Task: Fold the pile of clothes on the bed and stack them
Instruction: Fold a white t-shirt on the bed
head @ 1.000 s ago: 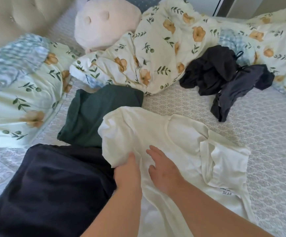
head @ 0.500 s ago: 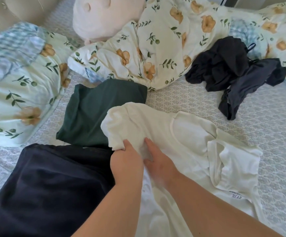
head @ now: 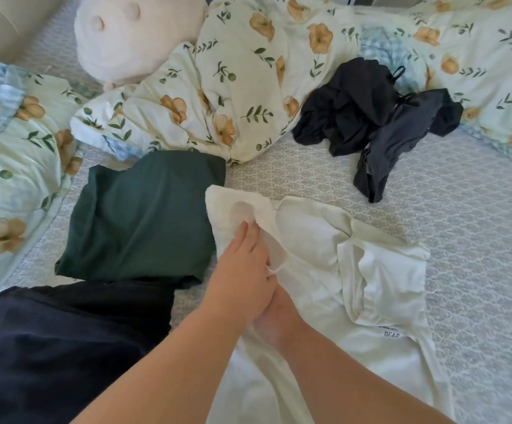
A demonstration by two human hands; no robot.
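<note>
A white T-shirt (head: 319, 249) lies crumpled on the bed in front of me, with its printed label (head: 391, 332) showing. My left hand (head: 242, 270) rests on the shirt's left side, fingers pinching a fold of the fabric. Just below it is my right hand (head: 276, 319), its fingers hidden under the left hand and the cloth. A folded dark green garment (head: 144, 218) lies to the left of the shirt. A folded navy garment (head: 65, 347) sits nearer to me on the left. Unfolded black and dark grey clothes (head: 371, 117) lie in a heap at the back right.
A floral duvet (head: 233, 87) is bunched across the back of the bed. A floral pillow (head: 13, 179) lies at the left and a pale plush toy (head: 135, 35) behind it. The patterned grey bedsheet (head: 478, 240) shows at the right.
My left hand has slid forward over my right hand. The shirt's left side has bunched rightward, off the navy garment and most of the green one.
</note>
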